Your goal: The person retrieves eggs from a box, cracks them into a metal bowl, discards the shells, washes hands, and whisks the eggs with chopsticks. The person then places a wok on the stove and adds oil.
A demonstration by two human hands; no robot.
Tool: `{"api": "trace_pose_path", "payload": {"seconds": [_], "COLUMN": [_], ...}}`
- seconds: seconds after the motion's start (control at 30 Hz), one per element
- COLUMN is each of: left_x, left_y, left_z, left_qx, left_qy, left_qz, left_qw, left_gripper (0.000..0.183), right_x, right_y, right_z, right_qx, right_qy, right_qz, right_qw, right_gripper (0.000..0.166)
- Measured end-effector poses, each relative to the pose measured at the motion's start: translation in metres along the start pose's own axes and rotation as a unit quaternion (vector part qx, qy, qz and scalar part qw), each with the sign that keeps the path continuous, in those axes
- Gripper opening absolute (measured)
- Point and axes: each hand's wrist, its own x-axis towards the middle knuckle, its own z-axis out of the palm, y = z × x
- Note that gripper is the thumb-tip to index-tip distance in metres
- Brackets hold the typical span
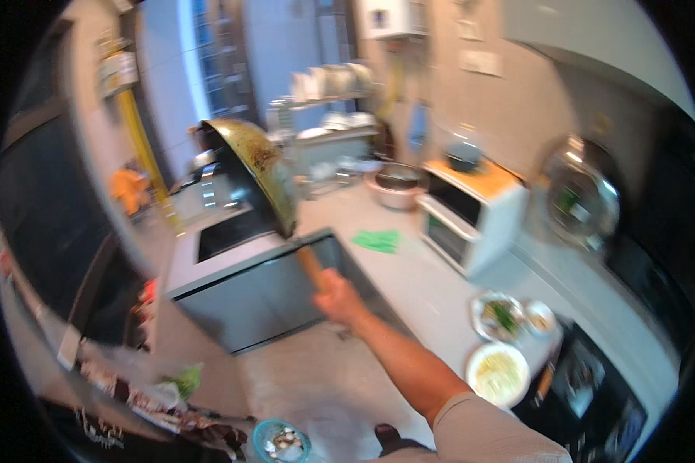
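My right hand [339, 298] grips the wooden handle [310, 266] of a wok [266, 168], my arm stretched out in front of me. The wok is tipped on its side, its browned, stained outer face towards the right and its dark inside towards the left. It is held up at the corner of the counter, over the grey cabinet front [255, 301]. Behind it lies a dark rectangular opening [231, 231] in the counter, probably the sink, with a shiny faucet [208, 185] partly beside the wok. My left hand is out of view. Motion blurs the picture.
A green cloth [376, 241] and a white countertop oven [475, 214] are on the right counter. Nearer are a plate of food [498, 315], a small bowl [538, 318], a bowl of pale shredded food [497, 373] and a black cooktop [585, 393]. A bin [281, 443] stands on the floor.
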Motion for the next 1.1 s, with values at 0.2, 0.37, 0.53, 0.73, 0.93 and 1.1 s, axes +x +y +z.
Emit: {"api": "trace_pose_path", "payload": {"seconds": [0.2,0.37,0.53,0.73,0.93,1.1], "left_x": [0.039,0.011,-0.033,-0.077,-0.142,-0.209], "left_y": [0.019,0.047,0.058,0.054,0.073,0.094], "left_z": [0.027,0.092,0.128,0.152,0.231,0.325], "left_qx": [0.052,0.093,0.153,0.233,0.048,0.219], "left_qy": [-0.148,-0.261,-0.323,-0.381,-0.424,-0.279], "left_qz": [0.162,0.225,0.265,0.291,-0.005,0.436], "left_qw": [0.974,0.934,0.896,0.846,0.905,0.827], "left_gripper": [0.038,0.037,0.036,0.035,0.025,0.021], "right_x": [-0.297,-0.548,-0.727,-0.847,-0.957,-1.002], "right_y": [-0.044,-0.107,-0.171,-0.19,-0.168,-0.136], "right_z": [-0.058,-0.097,-0.12,-0.175,-0.28,-0.339], "right_qx": [0.394,0.511,0.52,0.566,0.516,0.57], "right_qy": [-0.149,-0.03,0.192,0.426,0.516,0.492], "right_qz": [0.284,0.368,0.315,0.191,0.15,0.118], "right_qw": [0.862,0.776,0.77,0.68,0.667,0.647], "right_gripper": [0.023,0.02,0.021,0.015,0.009,0.006]}}
